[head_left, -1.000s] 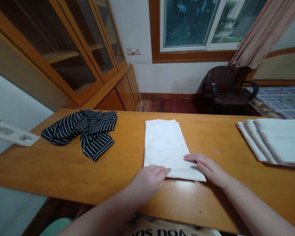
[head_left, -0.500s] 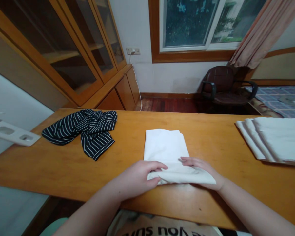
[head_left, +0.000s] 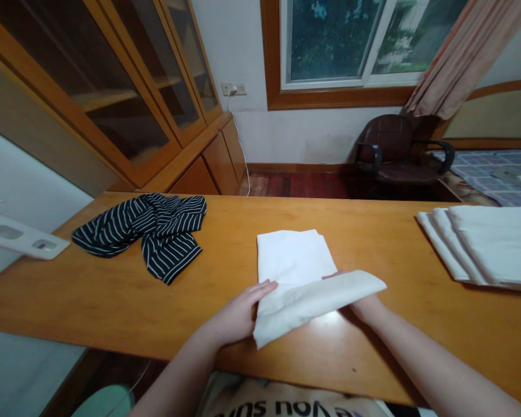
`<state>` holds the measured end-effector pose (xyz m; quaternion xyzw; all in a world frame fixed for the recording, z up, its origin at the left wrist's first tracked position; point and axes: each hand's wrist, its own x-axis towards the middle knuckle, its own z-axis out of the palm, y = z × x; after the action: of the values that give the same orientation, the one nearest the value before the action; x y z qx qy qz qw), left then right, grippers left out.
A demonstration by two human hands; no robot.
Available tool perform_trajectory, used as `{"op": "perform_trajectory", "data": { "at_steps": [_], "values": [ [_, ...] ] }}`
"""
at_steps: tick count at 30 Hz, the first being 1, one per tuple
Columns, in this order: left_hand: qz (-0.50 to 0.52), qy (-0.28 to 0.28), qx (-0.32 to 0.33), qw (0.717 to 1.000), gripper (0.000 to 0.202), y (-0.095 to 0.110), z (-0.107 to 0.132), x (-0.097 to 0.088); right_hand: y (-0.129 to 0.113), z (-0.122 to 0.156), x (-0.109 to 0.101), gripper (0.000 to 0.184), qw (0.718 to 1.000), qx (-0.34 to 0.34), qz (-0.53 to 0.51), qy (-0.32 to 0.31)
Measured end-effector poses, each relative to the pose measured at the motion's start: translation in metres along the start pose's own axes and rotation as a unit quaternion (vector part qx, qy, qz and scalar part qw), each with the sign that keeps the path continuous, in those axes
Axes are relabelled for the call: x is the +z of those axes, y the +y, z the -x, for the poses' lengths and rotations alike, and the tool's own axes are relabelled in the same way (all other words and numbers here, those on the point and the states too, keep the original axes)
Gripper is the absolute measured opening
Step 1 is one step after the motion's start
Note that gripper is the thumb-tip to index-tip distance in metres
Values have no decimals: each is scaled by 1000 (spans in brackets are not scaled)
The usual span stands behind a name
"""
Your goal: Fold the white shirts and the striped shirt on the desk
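Note:
A folded white cloth point(head_left: 293, 255) lies on the wooden table in front of me, its near part lifted as a loose flap. My left hand point(head_left: 243, 313) grips the cloth's left edge, with fingers on top and the thumb out of sight. At the right side, my right hand point(head_left: 364, 304) has hold of the cloth under the raised flap. The flap hides most of that hand's fingers; only some tips show beyond it.
A crumpled black-and-white striped garment point(head_left: 151, 229) lies at the table's left. Several folded white cloths point(head_left: 490, 243) are stacked at the right. Beyond the wooden table point(head_left: 226, 260) stand a glass-fronted cabinet point(head_left: 191, 139) and a brown armchair point(head_left: 388, 147). A green stool point(head_left: 106, 401) is below left.
The near part of the white cloth has risen into a slanted flap over my right hand. My left hand has shifted slightly left, to the cloth's edge.

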<state>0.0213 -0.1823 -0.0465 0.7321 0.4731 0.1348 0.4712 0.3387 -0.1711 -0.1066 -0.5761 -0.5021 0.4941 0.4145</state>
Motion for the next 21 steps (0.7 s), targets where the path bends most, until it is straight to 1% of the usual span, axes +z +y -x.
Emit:
{"op": "perform_trajectory", "data": {
  "at_steps": [2,3,5,7,8,10,13,16,18,21],
  "values": [
    [47,79,10,996,45,0,-9,15,0,-1,-1,35,999,-43,21,8],
    [74,118,4,990,38,1,-13,21,-2,-1,-2,35,997,-62,43,15],
    [116,178,-29,977,33,2,-20,27,-6,-4,-4,37,993,-79,87,24],
    [121,216,-81,965,32,3,-28,28,-12,-10,-3,41,991,-69,115,24],
    [112,228,-102,962,33,3,-31,27,-16,-13,-1,43,990,-63,126,24],
    [85,244,-124,958,35,3,-38,25,-24,-21,3,46,985,-53,161,36],
    [36,270,-144,951,35,2,-46,23,-36,-32,10,44,965,-23,252,61],
    [-30,275,-170,946,32,4,-51,22,-44,-39,15,41,931,31,357,66],
    [-71,272,-191,941,31,7,-53,20,-47,-41,18,41,912,55,401,69],
    [-120,264,-219,932,29,11,-56,18,-49,-42,21,41,899,67,427,76]
  ]
}}
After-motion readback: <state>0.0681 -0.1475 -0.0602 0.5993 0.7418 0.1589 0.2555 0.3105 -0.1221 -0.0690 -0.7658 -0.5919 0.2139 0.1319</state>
